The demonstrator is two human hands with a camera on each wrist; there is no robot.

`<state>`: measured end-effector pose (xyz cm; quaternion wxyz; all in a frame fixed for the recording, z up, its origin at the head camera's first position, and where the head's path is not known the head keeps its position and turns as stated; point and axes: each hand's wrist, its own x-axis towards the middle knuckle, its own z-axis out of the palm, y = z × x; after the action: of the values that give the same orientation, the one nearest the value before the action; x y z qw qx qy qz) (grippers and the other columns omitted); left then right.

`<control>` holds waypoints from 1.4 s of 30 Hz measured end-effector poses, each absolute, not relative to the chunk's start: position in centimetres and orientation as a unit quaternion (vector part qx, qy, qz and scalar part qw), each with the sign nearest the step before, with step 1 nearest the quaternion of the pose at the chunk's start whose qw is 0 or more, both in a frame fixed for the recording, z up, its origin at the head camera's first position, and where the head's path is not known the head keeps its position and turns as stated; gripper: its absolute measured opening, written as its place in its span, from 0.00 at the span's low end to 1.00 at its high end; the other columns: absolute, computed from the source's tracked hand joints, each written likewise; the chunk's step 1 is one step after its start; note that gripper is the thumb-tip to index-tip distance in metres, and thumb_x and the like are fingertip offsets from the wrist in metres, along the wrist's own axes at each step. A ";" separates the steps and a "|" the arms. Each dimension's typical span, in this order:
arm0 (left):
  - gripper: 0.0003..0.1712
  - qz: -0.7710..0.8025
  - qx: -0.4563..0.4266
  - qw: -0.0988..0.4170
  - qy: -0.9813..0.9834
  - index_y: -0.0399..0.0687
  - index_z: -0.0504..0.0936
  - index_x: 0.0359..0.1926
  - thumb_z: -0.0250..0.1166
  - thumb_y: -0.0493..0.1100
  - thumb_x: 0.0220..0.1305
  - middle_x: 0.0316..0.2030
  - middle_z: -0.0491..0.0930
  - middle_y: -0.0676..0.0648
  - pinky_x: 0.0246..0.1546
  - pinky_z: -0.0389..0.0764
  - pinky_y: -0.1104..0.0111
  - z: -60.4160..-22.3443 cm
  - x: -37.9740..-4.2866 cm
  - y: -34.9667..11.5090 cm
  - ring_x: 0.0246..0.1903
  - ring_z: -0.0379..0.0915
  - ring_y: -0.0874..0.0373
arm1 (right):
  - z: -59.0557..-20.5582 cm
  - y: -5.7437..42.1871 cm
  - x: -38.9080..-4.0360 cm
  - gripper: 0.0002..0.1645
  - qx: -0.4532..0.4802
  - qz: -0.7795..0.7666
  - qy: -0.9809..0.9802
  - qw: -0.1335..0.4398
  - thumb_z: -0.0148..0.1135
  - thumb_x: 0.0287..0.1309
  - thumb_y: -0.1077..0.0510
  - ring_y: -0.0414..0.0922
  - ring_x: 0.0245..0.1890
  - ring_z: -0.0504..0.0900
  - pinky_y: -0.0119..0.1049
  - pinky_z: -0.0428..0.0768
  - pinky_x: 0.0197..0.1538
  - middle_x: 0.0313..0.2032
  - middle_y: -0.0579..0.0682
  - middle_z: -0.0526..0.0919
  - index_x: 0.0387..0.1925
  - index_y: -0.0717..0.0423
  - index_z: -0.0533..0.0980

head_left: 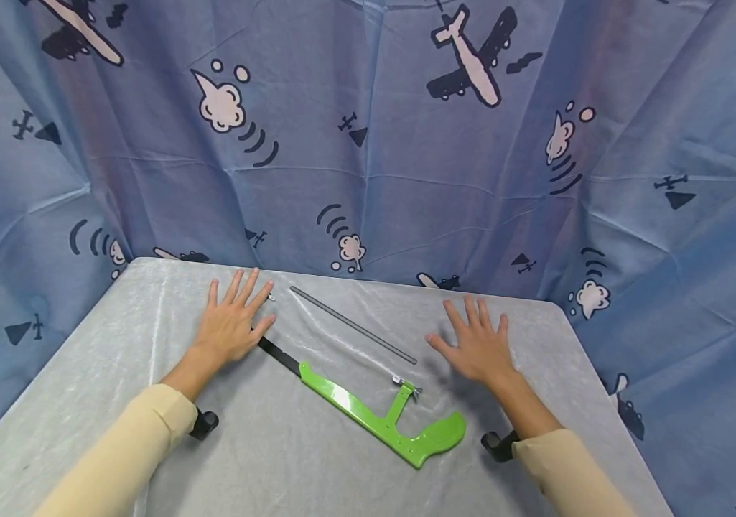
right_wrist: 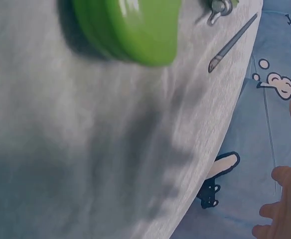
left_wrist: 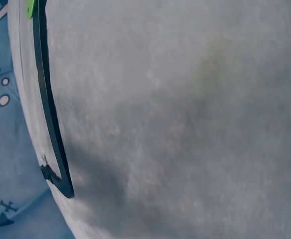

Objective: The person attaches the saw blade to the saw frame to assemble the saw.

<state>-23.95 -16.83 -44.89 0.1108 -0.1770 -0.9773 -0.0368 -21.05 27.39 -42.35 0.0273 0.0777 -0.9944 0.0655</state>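
A hacksaw frame point(head_left: 361, 413) lies on the table, its bright green handle point(head_left: 439, 434) toward the right and its black front arm point(head_left: 279, 357) toward the far left. No blade spans it. Behind it rests a thin grey rod point(head_left: 355, 325), slanting down to the right. My left hand point(head_left: 228, 327) spreads its fingers over the black arm's front end, hiding part of it in the head view; the left wrist view shows that bent end with its small fitting point(left_wrist: 48, 173). To the right of the rod, my right hand point(head_left: 477, 345) has fingers spread, holding nothing.
A wing nut point(right_wrist: 220, 7) sits on the frame's short green post. The pale cloth-covered table point(head_left: 83, 373) ends at a blue curtain point(head_left: 368, 143) printed with planes. Black wrist mounts point(head_left: 205, 425) show at both sleeves.
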 end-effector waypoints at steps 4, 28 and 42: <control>0.38 -0.035 -0.185 0.111 -0.976 0.54 0.54 0.78 0.46 0.63 0.74 0.78 0.44 0.42 0.69 0.37 0.37 -44.9 -23.9 -16.2 0.76 0.34 0.43 | -42.6 26.7 -21.0 0.53 0.082 0.071 -0.994 0.023 0.45 0.63 0.24 0.66 0.75 0.39 0.74 0.35 0.65 0.76 0.64 0.45 0.78 0.50 0.52; 0.37 -0.041 -0.226 0.125 -0.965 0.54 0.57 0.77 0.50 0.61 0.73 0.77 0.47 0.42 0.71 0.41 0.41 -45.2 -23.1 -14.3 0.76 0.41 0.42 | -44.3 23.4 -21.1 0.45 0.135 0.132 -0.982 0.028 0.55 0.65 0.33 0.65 0.66 0.66 0.69 0.64 0.59 0.68 0.67 0.66 0.71 0.57 0.63; 0.36 -0.044 -0.255 0.122 -0.958 0.54 0.59 0.76 0.51 0.61 0.73 0.77 0.47 0.43 0.71 0.43 0.43 -45.3 -22.3 -12.5 0.76 0.41 0.43 | -44.8 22.1 -21.0 0.39 0.153 0.130 -0.979 0.021 0.59 0.65 0.38 0.63 0.59 0.74 0.64 0.71 0.56 0.60 0.66 0.74 0.65 0.62 0.70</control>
<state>-22.32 -12.55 -45.31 0.1221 -0.2547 -0.9583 -0.0436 -21.02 22.13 -44.80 0.0215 0.1527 -0.9794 0.1301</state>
